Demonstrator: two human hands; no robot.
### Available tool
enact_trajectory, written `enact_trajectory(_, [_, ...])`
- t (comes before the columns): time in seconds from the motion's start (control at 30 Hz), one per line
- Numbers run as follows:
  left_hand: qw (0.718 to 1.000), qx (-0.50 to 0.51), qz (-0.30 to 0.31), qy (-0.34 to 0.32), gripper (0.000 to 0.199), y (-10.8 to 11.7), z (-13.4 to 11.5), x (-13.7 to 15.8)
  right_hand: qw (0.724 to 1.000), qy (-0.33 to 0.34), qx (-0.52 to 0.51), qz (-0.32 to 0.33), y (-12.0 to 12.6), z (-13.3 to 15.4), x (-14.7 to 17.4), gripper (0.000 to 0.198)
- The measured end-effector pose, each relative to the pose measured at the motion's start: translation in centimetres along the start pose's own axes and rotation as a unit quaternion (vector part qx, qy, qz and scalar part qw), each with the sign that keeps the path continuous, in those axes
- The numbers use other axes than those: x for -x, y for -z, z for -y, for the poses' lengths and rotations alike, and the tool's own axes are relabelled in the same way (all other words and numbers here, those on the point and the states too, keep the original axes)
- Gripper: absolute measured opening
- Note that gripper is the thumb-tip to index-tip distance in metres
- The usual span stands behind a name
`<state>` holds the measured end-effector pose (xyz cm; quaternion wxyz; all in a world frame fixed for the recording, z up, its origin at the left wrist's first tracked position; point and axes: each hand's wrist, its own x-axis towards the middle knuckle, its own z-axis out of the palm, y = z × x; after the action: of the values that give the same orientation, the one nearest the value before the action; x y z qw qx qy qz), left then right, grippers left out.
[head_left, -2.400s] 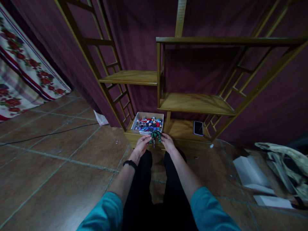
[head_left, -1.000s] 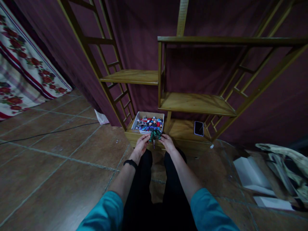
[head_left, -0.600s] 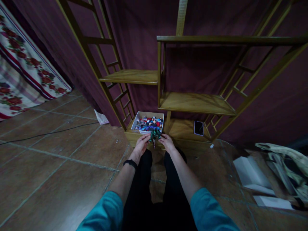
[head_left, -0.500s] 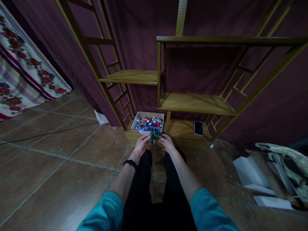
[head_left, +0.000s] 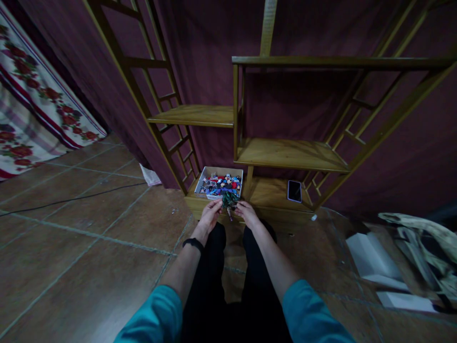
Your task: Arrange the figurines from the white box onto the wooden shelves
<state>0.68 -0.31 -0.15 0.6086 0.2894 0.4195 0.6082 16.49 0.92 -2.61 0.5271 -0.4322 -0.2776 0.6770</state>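
Between my two hands is a small dark green figurine (head_left: 230,199) with a thin pinkish lower end hanging down. My left hand (head_left: 212,212) pinches its left side, and my right hand (head_left: 247,211) grips it from the right. Fine detail of the figurine is too small to make out. Just beyond my hands, a white cardboard box (head_left: 201,185) sits on the bottom left shelf. Several small colourful toy figures (head_left: 223,183) lie jumbled inside the box.
A wooden display shelf (head_left: 293,155) with stepped boards stands in front of me against a dark red curtain (head_left: 203,38). A phone (head_left: 294,190) lies on its bottom right board. White boxes (head_left: 374,259) and a pale bag (head_left: 428,238) are on the floor at right; a black cable (head_left: 78,196) runs at left.
The figurine has turned slightly between my fingers, its thin lower end shifting a little to the right. Both hands stay in nearly the same place.
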Motion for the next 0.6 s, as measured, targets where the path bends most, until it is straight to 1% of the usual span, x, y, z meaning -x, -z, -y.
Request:
enact_trajectory(0.13, [1.0,0.007,-0.01,-0.01,0.03,0.22,0.29,-0.26,1.0,-0.019,-0.005,0.001,-0.13,0.05,0.03,0.016])
enact_trajectory(0.27, [1.0,0.012,-0.008,-0.016,0.034,0.43,0.58,-0.5,0.999,-0.034,-0.017,0.037,-0.09,0.0,0.04,0.012])
enact_trajectory(0.33, [1.0,0.01,-0.001,-0.012,0.036,0.46,0.63,-0.54,0.998,-0.04,-0.018,0.05,-0.02,-0.06,0.03,0.01])
enact_trajectory(0.5, [1.0,0.015,0.012,0.008,0.037,0.37,0.55,-0.39,0.997,-0.042,-0.004,0.061,0.11,-0.34,-0.13,0.003])
enact_trajectory(0.6, [0.999,0.018,0.018,0.023,0.038,0.25,0.45,-0.22,0.996,-0.046,0.008,0.081,0.26,-0.5,-0.27,0.004])
